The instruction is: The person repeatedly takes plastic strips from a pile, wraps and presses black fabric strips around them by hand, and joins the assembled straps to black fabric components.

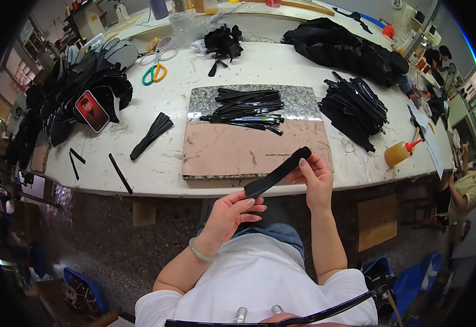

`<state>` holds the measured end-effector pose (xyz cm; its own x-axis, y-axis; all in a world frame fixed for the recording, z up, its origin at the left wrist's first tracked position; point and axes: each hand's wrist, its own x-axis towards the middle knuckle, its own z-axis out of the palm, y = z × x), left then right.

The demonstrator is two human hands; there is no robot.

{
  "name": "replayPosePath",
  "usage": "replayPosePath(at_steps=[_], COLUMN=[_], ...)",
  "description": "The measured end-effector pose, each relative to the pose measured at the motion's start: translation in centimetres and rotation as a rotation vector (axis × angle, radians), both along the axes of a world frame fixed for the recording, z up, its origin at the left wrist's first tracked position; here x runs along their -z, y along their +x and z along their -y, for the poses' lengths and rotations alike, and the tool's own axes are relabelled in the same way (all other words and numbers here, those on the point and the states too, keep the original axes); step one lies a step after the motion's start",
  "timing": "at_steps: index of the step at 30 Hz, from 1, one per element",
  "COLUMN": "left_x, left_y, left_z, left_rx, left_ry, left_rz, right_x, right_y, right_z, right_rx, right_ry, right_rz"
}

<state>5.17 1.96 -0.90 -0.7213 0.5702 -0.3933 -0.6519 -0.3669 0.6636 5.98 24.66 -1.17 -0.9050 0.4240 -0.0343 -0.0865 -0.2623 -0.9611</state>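
Note:
A black fabric strip is stretched at a slant between my two hands, just over the near edge of the board. My left hand pinches its lower left end, and a pale bangle circles that wrist. At the upper right end, my right hand grips the strip between thumb and fingers. Beyond them lies a stone slab with a pinkish-brown sheet covering its near part. Several glossy black strips are piled across the slab's far half.
Right of the slab sits a larger heap of black strips, with a yellow bottle nearby. A black strip bundle, scissors and a pile of black pieces occupy the left. Black cloth lies behind. Another person is far right.

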Motion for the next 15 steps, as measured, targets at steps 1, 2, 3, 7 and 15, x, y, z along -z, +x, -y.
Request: replayPosePath(at_steps=[1, 2, 3, 7, 15], left_x=[0.1, 0.5, 1.0, 1.1, 0.4], left_y=[-0.1, -0.3, -0.5, -0.8, -0.5], left_z=[-0.1, -0.2, -0.3, -0.9, -1.5], left_rx=[-0.010, -0.013, -0.025, -0.080, -0.102], left_ry=[-0.037, -0.035, -0.060, -0.156, -0.241], left_rz=[-0.003, -0.003, -0.009, -0.092, -0.471], right_x=[0.0, 0.0, -0.1, -1.1, -4.6], right_y=[0.0, 0.1, 0.1, -0.4, -0.4], right_z=[0.0, -0.1, -0.1, 1.2, 2.7], right_rx=[-0.003, -0.016, -0.030, 0.488, -0.359], right_ry=[0.002, 0.004, 0.006, 0.990, 1.535], right_rz=[0.000, 0.003, 0.005, -0.197, -0.656])
